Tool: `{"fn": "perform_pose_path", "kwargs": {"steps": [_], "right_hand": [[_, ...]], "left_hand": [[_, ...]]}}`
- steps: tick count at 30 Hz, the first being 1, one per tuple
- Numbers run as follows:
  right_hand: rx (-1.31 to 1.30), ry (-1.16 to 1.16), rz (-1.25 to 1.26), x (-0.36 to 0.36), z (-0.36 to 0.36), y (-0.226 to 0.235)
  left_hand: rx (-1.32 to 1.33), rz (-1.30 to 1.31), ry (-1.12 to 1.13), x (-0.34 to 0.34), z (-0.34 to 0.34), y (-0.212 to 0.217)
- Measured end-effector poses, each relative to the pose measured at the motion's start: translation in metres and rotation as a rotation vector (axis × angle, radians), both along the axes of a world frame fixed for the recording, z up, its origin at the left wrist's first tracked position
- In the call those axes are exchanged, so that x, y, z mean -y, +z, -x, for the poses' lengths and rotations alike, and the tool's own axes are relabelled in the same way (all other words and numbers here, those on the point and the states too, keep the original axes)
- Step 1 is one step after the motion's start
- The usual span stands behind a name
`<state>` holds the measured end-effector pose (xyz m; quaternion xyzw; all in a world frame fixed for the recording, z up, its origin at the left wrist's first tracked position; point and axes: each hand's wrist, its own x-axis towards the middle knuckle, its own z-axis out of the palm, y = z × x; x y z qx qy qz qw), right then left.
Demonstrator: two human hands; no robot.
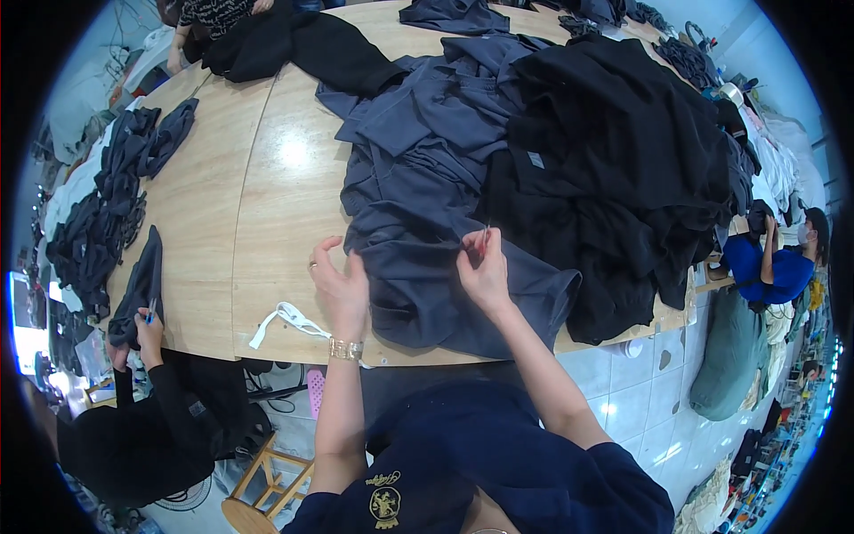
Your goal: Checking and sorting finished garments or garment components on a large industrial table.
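Grey-blue soft garment [427, 285]: left hand [342, 287] flat, right hand [485, 271] pinching fold.

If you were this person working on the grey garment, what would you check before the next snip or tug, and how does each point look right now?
1. Left hand resting on the grey garment to steady it: ok.
2. Right hand pinching the cloth with a thin small tool: ok, though what kind of tool cannot be told.
3. Left fingers away from the tool tip: ok, the hands are apart.
4. Garment lying flat on the wooden table: not ok, it is rumpled and runs under the black pile.
5. White strap near the left wrist off the work area: ok.
6. Co-worker's hand far from this spot: ok.
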<state>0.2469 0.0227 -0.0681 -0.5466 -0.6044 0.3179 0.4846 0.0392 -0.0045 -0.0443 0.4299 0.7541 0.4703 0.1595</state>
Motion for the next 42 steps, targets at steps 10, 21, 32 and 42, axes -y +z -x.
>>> {"fn": "perform_pose_path", "kwargs": {"steps": [10, 21, 32, 42], "right_hand": [[-0.367, 0.059, -0.056, 0.038, -0.003, -0.007], [-0.995, -0.033, 0.475, 0.037, -0.008, 0.035], [-0.778, 0.261, 0.291, 0.034, -0.033, 0.060], [-0.484, -0.177, -0.051, 0.053, 0.004, 0.058]], "left_hand": [[-0.534, -0.266, -0.707, 0.014, -0.056, 0.005], [-0.075, -0.203, -0.679, 0.046, -0.081, 0.009], [-0.417, -0.147, -1.093, -0.014, -0.060, 0.070], [0.281, -0.108, -0.810, -0.026, -0.076, 0.067]]}}
